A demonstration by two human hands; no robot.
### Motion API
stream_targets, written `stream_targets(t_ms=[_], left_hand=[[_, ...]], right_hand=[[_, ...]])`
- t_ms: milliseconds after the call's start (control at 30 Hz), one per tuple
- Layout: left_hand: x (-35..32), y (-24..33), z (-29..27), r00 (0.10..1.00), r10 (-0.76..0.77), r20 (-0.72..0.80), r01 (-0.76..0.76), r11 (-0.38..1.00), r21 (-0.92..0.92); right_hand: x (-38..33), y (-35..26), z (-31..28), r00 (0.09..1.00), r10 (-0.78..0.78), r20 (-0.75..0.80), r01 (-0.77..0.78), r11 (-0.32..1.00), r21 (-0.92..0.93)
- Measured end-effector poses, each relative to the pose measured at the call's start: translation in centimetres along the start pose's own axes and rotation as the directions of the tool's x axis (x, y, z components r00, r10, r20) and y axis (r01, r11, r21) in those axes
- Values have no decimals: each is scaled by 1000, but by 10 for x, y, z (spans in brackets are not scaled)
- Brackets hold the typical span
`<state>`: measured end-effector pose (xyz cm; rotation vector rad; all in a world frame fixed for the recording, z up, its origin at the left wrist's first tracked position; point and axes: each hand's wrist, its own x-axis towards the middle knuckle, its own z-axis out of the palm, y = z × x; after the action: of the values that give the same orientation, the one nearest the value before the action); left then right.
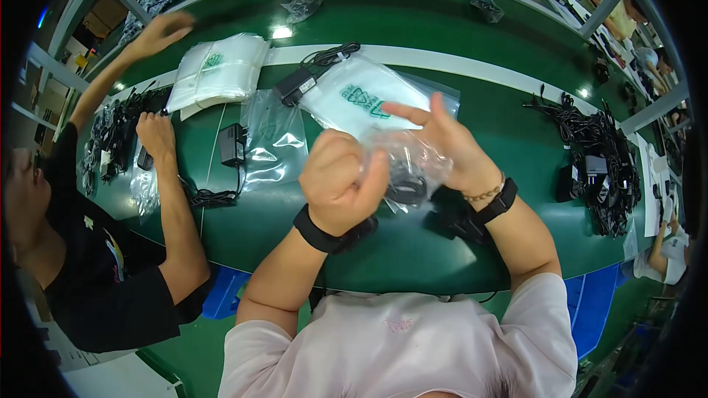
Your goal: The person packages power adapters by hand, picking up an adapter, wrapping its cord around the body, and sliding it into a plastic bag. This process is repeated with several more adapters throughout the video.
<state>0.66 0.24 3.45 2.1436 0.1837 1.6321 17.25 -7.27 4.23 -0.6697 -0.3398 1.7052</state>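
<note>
We hold a small clear plastic bag (409, 158) up over the near half of the green desk (413, 250), between both hands. Our left hand (341, 177) is curled into a fist, pinching the bag's near edge between thumb and fingers. Our right hand (442, 144) grips the far side, with the forefinger stretched out and the other fingers wrapped round the film. Inside sits a dark coiled cable with an adapter (407, 190), though the crumpled film blurs it and we cannot make out its exact shape.

The bag looks thin, soft and slippery; it will crease and slide rather than hold a form, so the firmer load inside carries nearly all the weight. We judge the best hold is at the open mouth or round the lump itself, not on loose film.

Just behind our hands lies a larger white printed bag (354, 96), and a stack of flat bags (217, 70) is further left. A co-worker's hand (156, 136) rests left of us, well apart. A pile of black adapters (597, 169) crowds the right, leaving open desk straight below.
</note>
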Motion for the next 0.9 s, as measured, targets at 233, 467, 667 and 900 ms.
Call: stream_targets(t_ms=[233,467,667,900], left_hand=[[-1,1,4,995,91,43,-92,995,27],[1,8,17,816,-579,-10,533,758,-375],[-2,4,12,585,-733,348,732,292,-616],[-5,-6,6,662,-713,232,705,487,-516]], right_hand=[[-7,18,-2,984,-178,-4,153,858,-490],[-20,20,11,841,-538,55,353,468,-810],[-22,21,25,654,-734,183,624,387,-678],[0,-44,16,994,-99,-48,48,780,-624]])
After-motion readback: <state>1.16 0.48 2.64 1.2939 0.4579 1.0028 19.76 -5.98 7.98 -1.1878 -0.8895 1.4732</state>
